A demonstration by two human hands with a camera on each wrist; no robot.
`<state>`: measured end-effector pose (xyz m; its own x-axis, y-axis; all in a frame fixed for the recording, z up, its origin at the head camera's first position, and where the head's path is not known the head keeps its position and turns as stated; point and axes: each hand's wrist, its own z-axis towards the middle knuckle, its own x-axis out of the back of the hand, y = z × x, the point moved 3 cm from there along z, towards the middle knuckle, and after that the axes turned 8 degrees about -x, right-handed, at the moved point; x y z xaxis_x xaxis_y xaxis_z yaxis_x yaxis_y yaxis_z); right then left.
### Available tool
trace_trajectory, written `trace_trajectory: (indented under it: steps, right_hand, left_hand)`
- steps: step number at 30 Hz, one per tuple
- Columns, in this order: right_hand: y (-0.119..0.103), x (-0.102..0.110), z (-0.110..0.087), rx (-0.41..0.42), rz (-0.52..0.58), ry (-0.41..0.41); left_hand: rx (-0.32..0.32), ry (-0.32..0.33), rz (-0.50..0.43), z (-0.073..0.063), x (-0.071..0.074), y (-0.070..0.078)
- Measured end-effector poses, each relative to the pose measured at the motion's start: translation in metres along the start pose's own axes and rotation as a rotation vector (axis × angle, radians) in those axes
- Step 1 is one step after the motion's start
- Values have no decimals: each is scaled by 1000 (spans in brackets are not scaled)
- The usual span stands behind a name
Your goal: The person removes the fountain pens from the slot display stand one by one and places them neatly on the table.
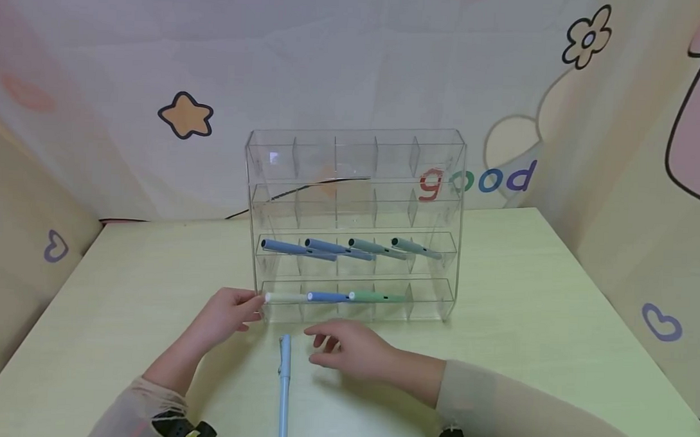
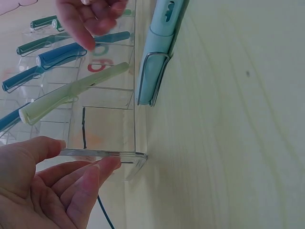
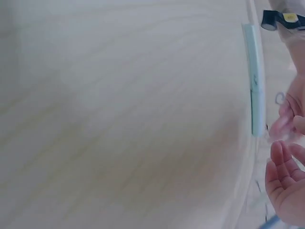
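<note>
My left hand point(image 1: 227, 317) is at the lower left corner of a clear acrylic rack point(image 1: 458, 248). In the left wrist view, its thumb and fingers pinch the rack's side panel point(image 2: 105, 153). A light blue pen point(image 1: 284, 390) lies on the table in front of the rack, its clip towards the rack. Just right of this pen, my right hand point(image 1: 354, 350) hovers with loosely bent fingers and holds nothing. The bottom tier bears a pale green pen point(image 1: 286, 298), a blue pen point(image 1: 326, 297) and a green pen point(image 1: 376, 297), lying on their sides.
One tier higher lie several pens, among them a blue pen point(image 1: 285, 247) and a grey-green pen point(image 1: 415, 248). Thin dividers split each tier into compartments. Behind the table point(image 1: 555, 316) hangs a printed cloth point(image 1: 361, 64) with a star and coloured letters.
</note>
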<state>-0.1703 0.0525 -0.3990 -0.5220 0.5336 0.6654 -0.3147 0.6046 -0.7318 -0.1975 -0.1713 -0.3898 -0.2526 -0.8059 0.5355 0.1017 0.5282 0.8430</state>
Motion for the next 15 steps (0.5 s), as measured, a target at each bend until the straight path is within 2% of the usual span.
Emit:
trace_trajectory:
  steps: [7,12,15]
  right_hand:
    - [12,26,-20,67,73,105]
    - [22,42,-31,77,124,181]
    - [30,52,-37,53,141,246]
  left_hand:
    - [17,0,8,0,1,0]
    - [16,-3,8,0,0,1]
    - [20,-2,10,0,0,0]
